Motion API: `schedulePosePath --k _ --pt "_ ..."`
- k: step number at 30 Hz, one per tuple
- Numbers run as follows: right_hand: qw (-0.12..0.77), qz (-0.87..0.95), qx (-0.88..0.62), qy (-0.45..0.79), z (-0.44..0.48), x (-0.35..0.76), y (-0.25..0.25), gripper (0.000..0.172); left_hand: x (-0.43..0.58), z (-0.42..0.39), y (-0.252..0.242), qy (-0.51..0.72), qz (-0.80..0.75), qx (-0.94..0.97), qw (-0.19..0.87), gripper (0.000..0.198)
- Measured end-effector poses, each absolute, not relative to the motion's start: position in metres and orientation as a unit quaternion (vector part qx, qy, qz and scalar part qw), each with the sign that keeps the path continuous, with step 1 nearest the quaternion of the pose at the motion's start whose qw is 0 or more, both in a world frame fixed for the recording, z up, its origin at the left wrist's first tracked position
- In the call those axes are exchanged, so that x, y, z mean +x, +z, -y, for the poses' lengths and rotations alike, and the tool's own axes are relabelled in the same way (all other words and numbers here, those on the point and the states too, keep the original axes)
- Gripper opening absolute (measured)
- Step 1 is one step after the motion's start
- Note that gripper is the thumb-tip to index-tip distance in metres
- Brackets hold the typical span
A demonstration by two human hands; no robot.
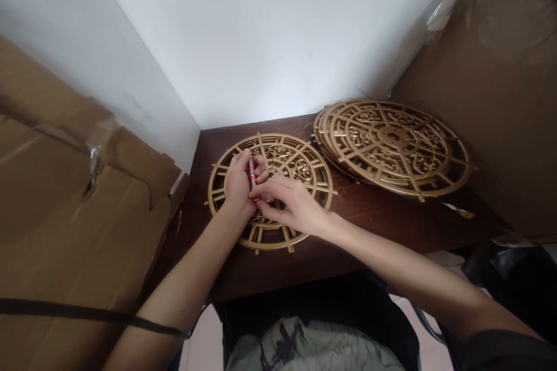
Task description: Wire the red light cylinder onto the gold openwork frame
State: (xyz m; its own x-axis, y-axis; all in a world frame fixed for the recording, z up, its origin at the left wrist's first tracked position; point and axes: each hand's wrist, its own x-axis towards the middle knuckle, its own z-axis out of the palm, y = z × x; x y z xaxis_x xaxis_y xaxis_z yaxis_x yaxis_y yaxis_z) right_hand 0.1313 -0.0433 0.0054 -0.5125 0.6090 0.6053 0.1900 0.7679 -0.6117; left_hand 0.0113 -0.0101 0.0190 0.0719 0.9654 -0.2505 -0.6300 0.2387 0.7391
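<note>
A slim red cylinder with a pale band (252,173) lies along the palm of my left hand (238,178), whose fingers are curled round it. My right hand (290,200) reaches in from the right, and its thumb and fingertips pinch at the cylinder's lower end. Both hands are over a round, gold openwork frame (324,188) with scrollwork inside its rings. The frame lies flat on a dark brown table (300,266); the hands hide part of its middle. Exactly what the cylinder is, I cannot tell.
At the right, a stack of similar gold frames (394,136) has a thin yellow wire (429,171) on top. A small blade-like piece (459,210) lies in front of it. Cardboard stands at the left (65,214) and right (491,98); a white wall (270,40) rises behind.
</note>
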Motion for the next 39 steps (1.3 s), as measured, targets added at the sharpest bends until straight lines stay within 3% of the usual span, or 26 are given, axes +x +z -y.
schedulePosePath --k 39 --pt "0.443 0.854 -0.226 0.155 0.0401 0.1287 -0.0015 0.017 0.0163 0.0124 0.0205 0.525 -0.339 0.215 0.750 0.045"
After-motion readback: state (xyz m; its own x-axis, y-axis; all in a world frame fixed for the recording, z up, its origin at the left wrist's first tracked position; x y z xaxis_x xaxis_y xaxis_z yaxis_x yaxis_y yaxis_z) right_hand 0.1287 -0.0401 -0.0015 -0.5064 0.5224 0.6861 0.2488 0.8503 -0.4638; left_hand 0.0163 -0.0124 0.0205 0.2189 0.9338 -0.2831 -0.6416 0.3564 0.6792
